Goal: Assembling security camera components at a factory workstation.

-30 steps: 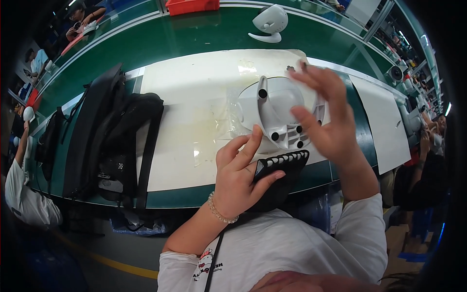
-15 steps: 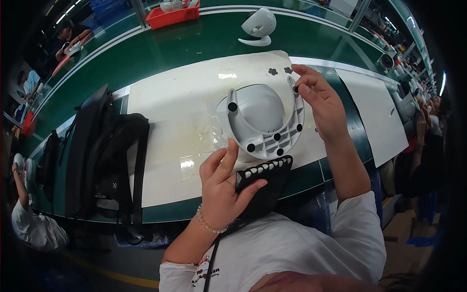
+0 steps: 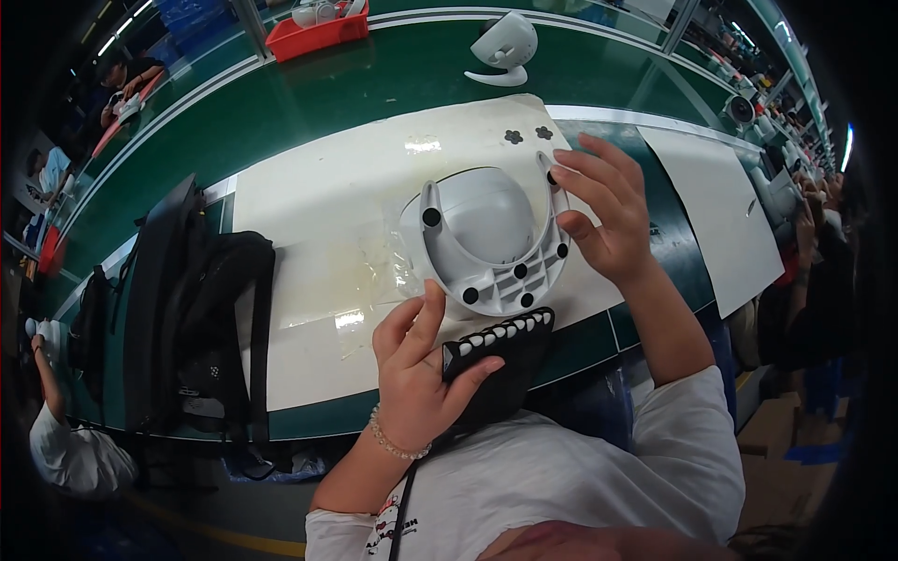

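Observation:
A white rounded housing [image 3: 482,210] lies on the pale mat with its curved base [image 3: 447,254] turned up. Several round black pads [image 3: 470,295] dot the ribbed underside and the tips of the base's two prongs. My left hand [image 3: 412,365] is closed on a black sheet [image 3: 486,391] whose upper edge shows a row of white round spots; its index finger reaches to the base's near left rim. Over the right prong, my right hand [image 3: 603,206] has its fingers apart, fingertips at the pad there; whether they touch it is hard to tell. It holds nothing visible.
Two small dark flower-shaped pieces [image 3: 514,136] lie at the mat's [image 3: 309,224] far edge. A similar white device [image 3: 505,47] stands on the green bench behind, near a red bin [image 3: 318,35]. Black bags [image 3: 220,318] lie on the left. Other people work at both sides.
My right hand has gone from a pinch at the right prong's pad to spread fingers there. The left hand still grips the black sheet. The whole view has shifted slightly.

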`<action>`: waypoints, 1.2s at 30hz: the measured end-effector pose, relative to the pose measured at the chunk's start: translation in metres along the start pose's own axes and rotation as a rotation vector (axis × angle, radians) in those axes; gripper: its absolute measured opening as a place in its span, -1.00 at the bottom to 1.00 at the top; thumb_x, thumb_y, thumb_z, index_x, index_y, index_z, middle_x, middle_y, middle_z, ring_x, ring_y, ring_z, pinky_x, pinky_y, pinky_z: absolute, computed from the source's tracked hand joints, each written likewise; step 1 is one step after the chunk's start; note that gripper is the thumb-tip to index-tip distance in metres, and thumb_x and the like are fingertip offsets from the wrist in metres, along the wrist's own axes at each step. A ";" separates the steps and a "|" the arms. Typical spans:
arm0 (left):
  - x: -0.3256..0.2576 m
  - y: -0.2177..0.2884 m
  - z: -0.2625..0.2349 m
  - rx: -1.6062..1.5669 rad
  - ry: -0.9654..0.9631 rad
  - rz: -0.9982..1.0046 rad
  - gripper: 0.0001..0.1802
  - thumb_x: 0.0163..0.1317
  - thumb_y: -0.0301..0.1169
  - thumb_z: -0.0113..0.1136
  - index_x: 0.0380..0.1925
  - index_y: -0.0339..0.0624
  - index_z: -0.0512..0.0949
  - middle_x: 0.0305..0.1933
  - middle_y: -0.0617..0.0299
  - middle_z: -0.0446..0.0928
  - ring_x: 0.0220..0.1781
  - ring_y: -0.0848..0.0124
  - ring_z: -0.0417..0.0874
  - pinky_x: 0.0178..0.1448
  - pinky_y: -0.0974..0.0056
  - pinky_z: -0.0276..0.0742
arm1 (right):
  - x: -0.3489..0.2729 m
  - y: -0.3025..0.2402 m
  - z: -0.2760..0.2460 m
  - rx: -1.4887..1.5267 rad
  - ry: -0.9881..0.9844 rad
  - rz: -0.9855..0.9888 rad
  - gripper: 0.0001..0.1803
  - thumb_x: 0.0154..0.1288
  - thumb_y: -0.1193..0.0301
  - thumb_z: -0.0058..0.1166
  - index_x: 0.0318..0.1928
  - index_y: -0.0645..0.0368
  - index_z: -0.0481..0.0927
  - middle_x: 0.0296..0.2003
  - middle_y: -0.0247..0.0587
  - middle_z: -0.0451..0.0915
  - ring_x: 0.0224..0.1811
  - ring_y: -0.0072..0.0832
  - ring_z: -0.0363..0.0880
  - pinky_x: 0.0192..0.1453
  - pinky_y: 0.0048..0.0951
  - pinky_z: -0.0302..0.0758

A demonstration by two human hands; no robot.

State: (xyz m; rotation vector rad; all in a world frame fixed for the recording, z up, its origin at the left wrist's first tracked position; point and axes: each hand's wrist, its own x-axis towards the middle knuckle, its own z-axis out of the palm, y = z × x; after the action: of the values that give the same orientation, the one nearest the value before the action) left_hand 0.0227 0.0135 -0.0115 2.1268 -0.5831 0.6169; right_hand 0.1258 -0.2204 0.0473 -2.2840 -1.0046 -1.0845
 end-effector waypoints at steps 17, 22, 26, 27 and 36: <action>0.002 0.002 -0.011 -0.008 -0.044 0.012 -0.58 -0.26 -0.26 0.43 -0.71 -0.40 0.43 0.17 0.07 0.36 0.14 0.06 0.29 0.02 0.17 0.29 | 0.077 0.051 0.034 1.339 -0.168 0.825 -0.71 0.30 0.31 -0.15 -0.23 0.32 0.48 -0.58 -0.34 0.51 -0.58 -0.72 0.41 -0.52 -0.70 0.33; 0.002 0.006 -0.014 -0.038 -0.080 -0.014 -0.59 -0.26 -0.26 0.43 -0.65 -0.39 0.46 0.16 0.10 0.37 0.15 0.08 0.27 0.10 0.18 0.27 | 0.092 0.076 0.143 -0.255 -0.099 -0.066 -0.85 0.03 0.45 0.05 -0.33 0.13 0.59 -0.44 -0.28 0.54 -0.44 -0.32 0.47 -0.40 -0.38 0.42; 0.006 0.006 -0.014 -0.056 -0.152 -0.049 -0.59 -0.22 -0.22 0.40 -0.70 -0.37 0.47 0.17 0.13 0.36 0.15 0.10 0.28 0.13 0.18 0.24 | 0.071 0.140 0.195 -0.396 -0.336 0.037 -0.82 0.08 0.35 0.01 -0.29 0.07 0.58 -0.38 -0.33 0.55 -0.05 -0.33 0.41 -0.10 -0.30 0.39; 0.005 0.004 -0.015 -0.060 -0.155 -0.045 -0.59 -0.22 -0.22 0.40 -0.70 -0.38 0.47 0.17 0.13 0.36 0.14 0.11 0.28 0.12 0.19 0.24 | 0.067 0.146 0.199 -0.333 -0.400 0.158 -0.79 0.13 0.32 -0.02 -0.25 0.08 0.58 -0.31 -0.27 0.55 -0.05 -0.31 0.42 -0.06 -0.29 0.38; 0.007 0.003 -0.013 -0.109 -0.191 -0.063 -0.62 -0.23 -0.22 0.41 -0.66 -0.32 0.50 0.17 0.21 0.37 0.11 0.18 0.32 0.02 0.23 0.28 | 0.052 0.216 0.159 -0.262 -0.399 0.775 -0.61 0.22 0.12 -0.13 -0.05 0.06 0.50 -0.05 -0.19 0.50 0.03 -0.21 0.41 0.05 -0.22 0.36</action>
State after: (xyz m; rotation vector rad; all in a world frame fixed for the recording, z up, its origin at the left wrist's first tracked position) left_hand 0.0233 0.0215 0.0014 2.1051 -0.6369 0.3414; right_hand 0.3893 -0.2389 -0.0219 -2.7829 -0.0232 -0.4561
